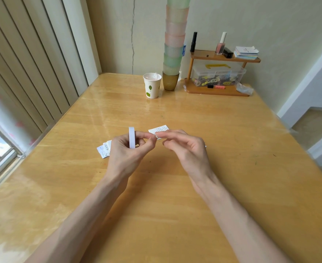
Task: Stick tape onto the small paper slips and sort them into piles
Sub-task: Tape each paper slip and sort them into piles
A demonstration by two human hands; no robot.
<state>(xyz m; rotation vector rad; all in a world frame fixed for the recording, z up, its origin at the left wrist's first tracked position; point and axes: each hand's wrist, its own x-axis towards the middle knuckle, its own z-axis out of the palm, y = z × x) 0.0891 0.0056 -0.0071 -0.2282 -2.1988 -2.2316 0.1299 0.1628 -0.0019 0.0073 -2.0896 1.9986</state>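
Observation:
My left hand (126, 150) grips a white roll of tape (132, 137), held on edge above the table. My right hand (186, 147) pinches a small bit of the tape's free end (157, 137) at its fingertips, close to my left fingertips. A printed paper slip (160, 130) lies on the table just behind my fingers. A small pile of paper slips (104, 149) lies on the table to the left, partly hidden by my left hand. Whether more slips lie under my right hand I cannot tell.
A wooden table (156, 186) fills the view. At the back stand a paper cup (152, 85), a tall stack of plastic cups (173, 54) and a small wooden shelf (217, 73) with a plastic box, bottles and cards. A window is at the left.

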